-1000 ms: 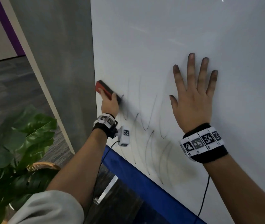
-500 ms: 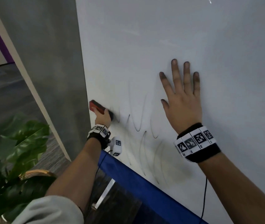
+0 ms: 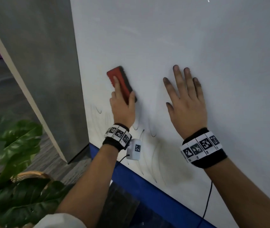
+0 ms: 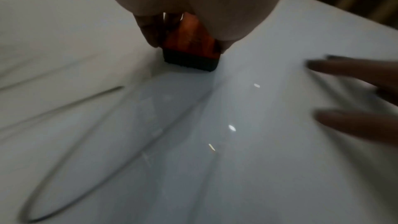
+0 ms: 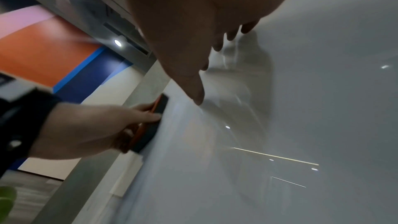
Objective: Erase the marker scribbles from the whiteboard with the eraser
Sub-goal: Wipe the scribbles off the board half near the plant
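The left hand (image 3: 122, 107) grips the eraser (image 3: 120, 83) against the whiteboard (image 3: 164, 38); the right hand (image 3: 187, 106) lies flat, fingers spread, above the scribbles (image 3: 153, 132).

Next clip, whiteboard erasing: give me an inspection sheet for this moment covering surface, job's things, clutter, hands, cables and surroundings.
Surface: whiteboard, upper area clean; blue edge along the bottom.
Job's things: red eraser flat on the board; scribbles remain below it, some smeared.
Clutter: nothing seen.
Hands: left hand holds the eraser, thumb and fingers gripping it; right hand pressed flat on the board, fingers spread, tips darkened. Marker bands on both wrists.
Cables: black cable hangs from the right wrist; a short one at the left wrist camera.
Surroundings: grey wall, plant in a basket, grey floor.
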`<action>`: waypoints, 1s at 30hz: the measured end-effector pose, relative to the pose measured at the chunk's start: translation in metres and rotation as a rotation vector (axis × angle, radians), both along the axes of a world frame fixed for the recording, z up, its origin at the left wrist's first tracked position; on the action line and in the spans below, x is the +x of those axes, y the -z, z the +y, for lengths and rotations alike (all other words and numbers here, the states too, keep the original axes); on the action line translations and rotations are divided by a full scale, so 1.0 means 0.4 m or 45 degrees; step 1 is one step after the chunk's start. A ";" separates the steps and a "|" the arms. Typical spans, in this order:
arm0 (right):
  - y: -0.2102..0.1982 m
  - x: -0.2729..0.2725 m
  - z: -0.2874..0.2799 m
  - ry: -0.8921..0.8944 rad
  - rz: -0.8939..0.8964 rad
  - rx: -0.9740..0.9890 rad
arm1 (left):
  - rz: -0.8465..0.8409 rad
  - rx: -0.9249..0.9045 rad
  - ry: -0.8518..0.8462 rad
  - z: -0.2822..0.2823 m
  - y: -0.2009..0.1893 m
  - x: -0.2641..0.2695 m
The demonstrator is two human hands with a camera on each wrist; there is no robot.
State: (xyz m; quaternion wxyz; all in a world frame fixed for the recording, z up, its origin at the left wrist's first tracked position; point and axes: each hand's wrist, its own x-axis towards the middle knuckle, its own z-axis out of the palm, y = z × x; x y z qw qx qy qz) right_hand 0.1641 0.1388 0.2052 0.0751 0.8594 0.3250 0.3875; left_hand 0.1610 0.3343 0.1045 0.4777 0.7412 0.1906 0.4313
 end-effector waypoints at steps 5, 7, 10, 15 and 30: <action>0.010 -0.017 -0.075 -0.009 0.030 -0.013 | 0.252 -0.447 -0.077 0.109 0.120 0.005; 0.006 -0.034 -0.082 -0.026 0.015 0.095 | 0.307 -0.451 -0.117 0.087 0.105 0.000; -0.033 -0.049 -0.089 0.032 -0.088 0.333 | 0.112 -0.182 0.007 -0.050 0.041 -0.030; -0.053 -0.026 -0.129 0.202 -0.079 0.229 | 0.073 0.090 0.213 -0.206 0.066 -0.067; -0.002 -0.040 -0.198 0.092 -0.023 0.097 | 0.062 -0.322 0.246 -0.315 0.105 -0.077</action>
